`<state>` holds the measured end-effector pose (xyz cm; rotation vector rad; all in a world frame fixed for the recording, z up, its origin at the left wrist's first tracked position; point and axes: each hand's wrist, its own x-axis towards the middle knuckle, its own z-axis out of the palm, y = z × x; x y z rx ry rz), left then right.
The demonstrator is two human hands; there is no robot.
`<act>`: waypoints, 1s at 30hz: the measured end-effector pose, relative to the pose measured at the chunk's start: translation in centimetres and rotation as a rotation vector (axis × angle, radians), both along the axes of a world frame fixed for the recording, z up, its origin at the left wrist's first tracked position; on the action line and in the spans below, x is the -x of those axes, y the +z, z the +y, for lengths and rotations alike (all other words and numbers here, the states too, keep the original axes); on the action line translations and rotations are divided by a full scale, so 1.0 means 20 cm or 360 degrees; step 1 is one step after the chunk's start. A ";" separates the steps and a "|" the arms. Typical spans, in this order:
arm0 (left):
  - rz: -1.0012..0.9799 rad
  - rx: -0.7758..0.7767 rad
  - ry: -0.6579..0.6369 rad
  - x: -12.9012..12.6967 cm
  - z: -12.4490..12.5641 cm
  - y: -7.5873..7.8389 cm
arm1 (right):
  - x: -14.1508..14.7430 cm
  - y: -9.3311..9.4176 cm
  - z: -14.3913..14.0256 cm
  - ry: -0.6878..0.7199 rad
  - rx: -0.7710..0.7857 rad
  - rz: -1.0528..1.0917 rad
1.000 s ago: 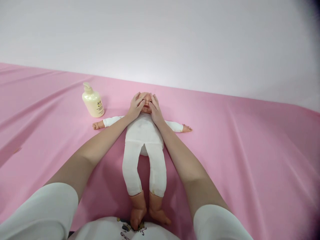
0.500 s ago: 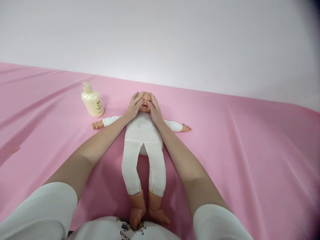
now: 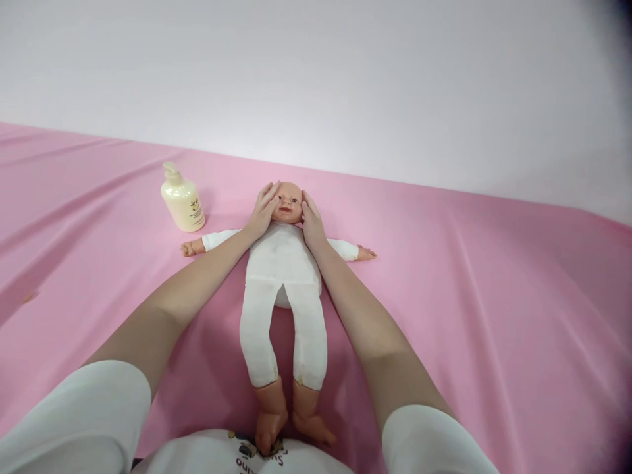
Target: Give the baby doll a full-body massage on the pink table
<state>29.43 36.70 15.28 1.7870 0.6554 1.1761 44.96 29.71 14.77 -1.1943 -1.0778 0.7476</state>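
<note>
Baby doll is face-up on the pink sheet, head at 12, left hand and right hand loosely open along its cheeks, gripping nothing, probably to steady it evenly, pump bottle at 10 o'clock, seemingly for easy reach

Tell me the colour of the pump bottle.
The pump bottle is pale cream-yellow, as the head view shows.

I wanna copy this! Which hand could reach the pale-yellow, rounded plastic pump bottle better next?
Probably the left hand: it's nearer the bottle, while the right hand is beyond the white-clothed doll's round head.
</note>
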 end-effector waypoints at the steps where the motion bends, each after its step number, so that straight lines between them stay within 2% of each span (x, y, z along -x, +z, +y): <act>1: -0.0002 0.0004 -0.0009 0.00 0.00 0.00 | 0.00 -0.01 0.00 0.0000 -0.0010 -0.0004; 7: -0.0034 0.0073 -0.0139 0.03 -0.02 0.04 | 0.00 0.01 -0.01 -0.0032 0.0014 -0.0017; 10: -0.0085 0.0192 -0.0172 0.04 -0.02 0.04 | 0.01 0.02 -0.02 -0.0068 0.0033 0.0056; 13: -0.0140 0.0292 -0.0153 0.04 0.00 0.02 | 0.01 0.03 -0.02 -0.0077 0.0061 0.0085; 19: -0.0135 0.0308 -0.0103 0.03 0.04 -0.02 | 0.01 0.02 -0.02 -0.0062 0.0045 0.0075; 26: 0.0132 0.0250 0.0027 0.03 -0.02 0.03 | 0.04 0.06 -0.04 -0.0010 0.0004 -0.0017; 30: 0.0175 0.0243 0.0025 0.04 -0.05 0.05 | 0.04 0.06 -0.05 -0.0018 0.0051 0.0027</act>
